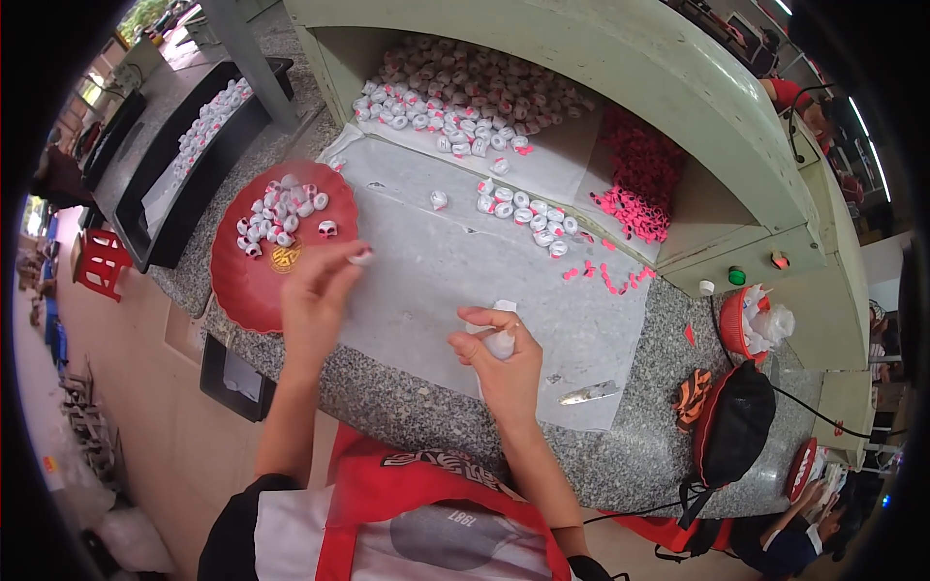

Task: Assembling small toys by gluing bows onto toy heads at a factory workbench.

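Dozens of small white rings with dark or pink middles [281,208] lie heaped in a scalloped red plate [231,281], at the left edge of a white sheet [407,320] on the speckled bench [417,397]. The left hand [318,290] has its grip narrowed on a single white ring [361,258] just beside the plate's rim; the right hand's [511,373] grip is curled around a white bottle [501,343], partly hidden by fingers, above the sheet. A pale green shelf unit [581,58] holds a broad pile of white rings [475,87] in one compartment and pink pieces [644,160] in the next. More rings fill a long black tray [179,247], with a grey post [247,58] standing across part of it. Between the hands and the shelf sits a loose row of rings [528,215]. A silver strip [588,392] lies right of the bottle; farther right are a red basket [733,329] of clear plastic bags [772,320], an orange-and-black cloth [693,397] and a black pouch [736,426].
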Demonstrator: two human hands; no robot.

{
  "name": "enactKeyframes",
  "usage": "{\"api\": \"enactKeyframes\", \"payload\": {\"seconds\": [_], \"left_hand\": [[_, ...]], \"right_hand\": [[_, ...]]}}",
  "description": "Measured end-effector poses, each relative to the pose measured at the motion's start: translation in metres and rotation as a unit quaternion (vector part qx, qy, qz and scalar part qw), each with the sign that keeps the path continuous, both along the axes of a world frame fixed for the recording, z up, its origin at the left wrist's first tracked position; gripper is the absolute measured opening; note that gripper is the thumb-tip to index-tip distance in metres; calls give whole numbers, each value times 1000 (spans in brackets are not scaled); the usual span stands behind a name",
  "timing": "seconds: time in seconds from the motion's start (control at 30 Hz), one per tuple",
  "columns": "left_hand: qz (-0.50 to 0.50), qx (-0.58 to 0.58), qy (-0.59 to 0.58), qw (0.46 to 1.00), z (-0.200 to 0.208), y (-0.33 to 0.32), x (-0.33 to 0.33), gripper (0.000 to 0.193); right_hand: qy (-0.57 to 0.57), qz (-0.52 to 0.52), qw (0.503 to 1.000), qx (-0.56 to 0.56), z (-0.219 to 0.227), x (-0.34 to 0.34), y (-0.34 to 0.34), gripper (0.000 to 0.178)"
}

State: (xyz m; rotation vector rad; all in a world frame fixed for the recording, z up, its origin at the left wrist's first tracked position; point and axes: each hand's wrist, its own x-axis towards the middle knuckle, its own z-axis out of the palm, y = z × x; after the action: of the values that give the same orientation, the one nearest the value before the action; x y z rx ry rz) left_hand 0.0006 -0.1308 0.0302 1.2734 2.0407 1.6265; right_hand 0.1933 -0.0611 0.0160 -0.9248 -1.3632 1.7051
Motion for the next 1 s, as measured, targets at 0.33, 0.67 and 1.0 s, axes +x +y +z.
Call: {"api": "enactKeyframes", "payload": {"seconds": [0.33, 0.67, 1.0], "left_hand": [[65, -177, 331, 924, -53, 134, -14, 29], [-303, 33, -569, 764, 27, 44, 79, 27], [-264, 101, -295, 912, 32, 28, 110, 32]], "right_hand": [[-39, 4, 998, 47, 12, 39, -10, 37], [8, -174, 980, 98, 68, 63, -8, 31], [-121, -169, 914, 347, 72, 75, -31, 24]]}}
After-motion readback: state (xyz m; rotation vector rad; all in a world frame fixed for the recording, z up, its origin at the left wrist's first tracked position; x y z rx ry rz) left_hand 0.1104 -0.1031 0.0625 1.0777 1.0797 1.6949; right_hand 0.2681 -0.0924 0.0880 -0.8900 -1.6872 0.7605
